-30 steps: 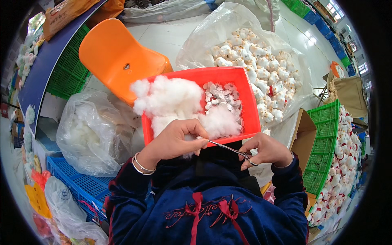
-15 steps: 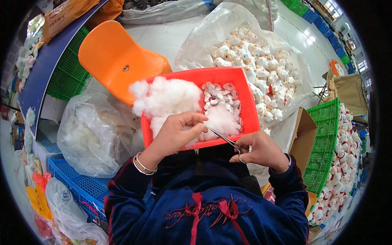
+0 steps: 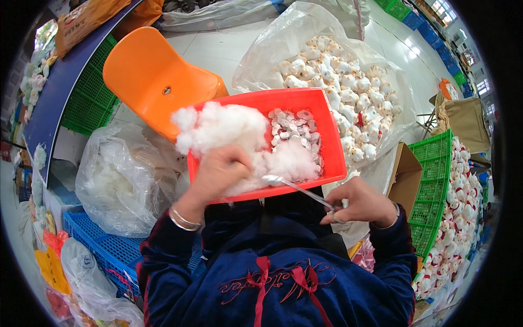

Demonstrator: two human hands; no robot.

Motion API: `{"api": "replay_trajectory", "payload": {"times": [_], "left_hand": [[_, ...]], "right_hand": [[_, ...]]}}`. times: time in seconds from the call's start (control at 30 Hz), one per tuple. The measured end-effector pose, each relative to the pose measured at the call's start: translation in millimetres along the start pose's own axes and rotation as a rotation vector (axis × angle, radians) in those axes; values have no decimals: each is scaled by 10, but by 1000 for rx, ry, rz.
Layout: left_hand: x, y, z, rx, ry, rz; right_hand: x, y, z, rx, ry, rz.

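Observation:
On my lap rests a red plastic tray (image 3: 333,147). A heap of white stuffing (image 3: 229,125) fills its left side. Small pale discs (image 3: 297,125) lie at its right, with another tuft of stuffing (image 3: 294,159) beside them. My right hand (image 3: 362,201), off the tray's front right corner, grips long metal forceps (image 3: 302,189) by the handles. The tips point left over the front rim and carry a bit of white. A scrap of white shows by those fingers. My left hand (image 3: 222,170) is closed over the stuffing; whatever it pinches is hidden.
Beyond the tray lies a clear bag of small white plush pieces (image 3: 354,98). An orange chair (image 3: 158,82) stands far left. A bag of stuffing (image 3: 117,180) sits on a blue crate (image 3: 103,240). At right are a cardboard box (image 3: 406,174) and green crates (image 3: 430,191) beside plush toys.
My left hand has drawn back from the forceps tips and closed, moving left over the stuffing. The right hand has shifted right with the forceps, whose tips now carry white.

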State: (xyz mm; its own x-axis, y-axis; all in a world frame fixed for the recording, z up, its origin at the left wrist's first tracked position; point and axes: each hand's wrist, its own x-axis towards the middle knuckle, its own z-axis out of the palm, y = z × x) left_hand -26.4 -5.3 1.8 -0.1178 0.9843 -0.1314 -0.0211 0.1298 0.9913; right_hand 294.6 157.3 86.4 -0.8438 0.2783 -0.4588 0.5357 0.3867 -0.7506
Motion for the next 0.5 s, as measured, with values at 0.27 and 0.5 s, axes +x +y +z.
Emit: {"api": "replay_trajectory", "payload": {"times": [0.27,0.5], "left_hand": [[65,352,442,64,-148,145],[131,294,394,-130,-113,-69]], "right_hand": [[83,-69,-79,54,-78,52],[41,25,-98,82,-86,25]]}}
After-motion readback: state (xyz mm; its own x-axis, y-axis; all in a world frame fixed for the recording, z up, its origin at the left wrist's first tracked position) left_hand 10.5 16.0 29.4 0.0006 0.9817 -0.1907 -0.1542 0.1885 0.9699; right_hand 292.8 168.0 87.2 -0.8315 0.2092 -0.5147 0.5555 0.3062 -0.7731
